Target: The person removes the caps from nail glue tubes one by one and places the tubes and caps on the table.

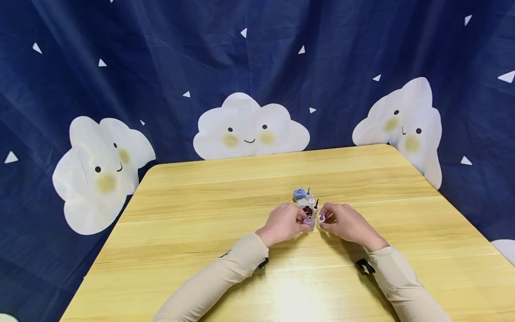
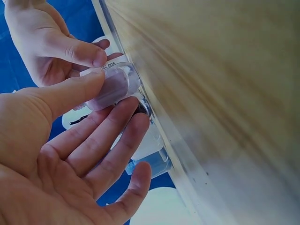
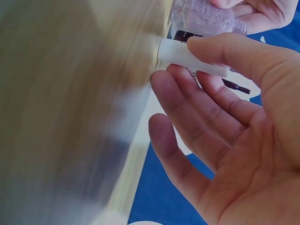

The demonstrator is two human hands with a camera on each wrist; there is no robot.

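Note:
My left hand (image 1: pixel 298 220) holds a small lilac nail-polish bottle (image 1: pixel 309 221) on the wooden table (image 1: pixel 201 232). In the left wrist view my thumb and fingers (image 2: pixel 96 79) curl round the lilac bottle (image 2: pixel 115 86). My right hand (image 1: pixel 327 220) is just to its right and pinches a slim white cap (image 1: pixel 321 218) between thumb and forefinger. The right wrist view shows the white cap (image 3: pixel 187 57) with one end against the tabletop and the bottle (image 3: pixel 206 16) beside it. The two hands nearly touch.
Behind the hands stands a small cluster of polish bottles: a blue one (image 1: pixel 299 194), a dark red one (image 1: pixel 307 209) and pale ones with thin caps (image 1: pixel 316 205). A dark blue cloud-print curtain (image 1: pixel 249 129) hangs round the table's far and side edges.

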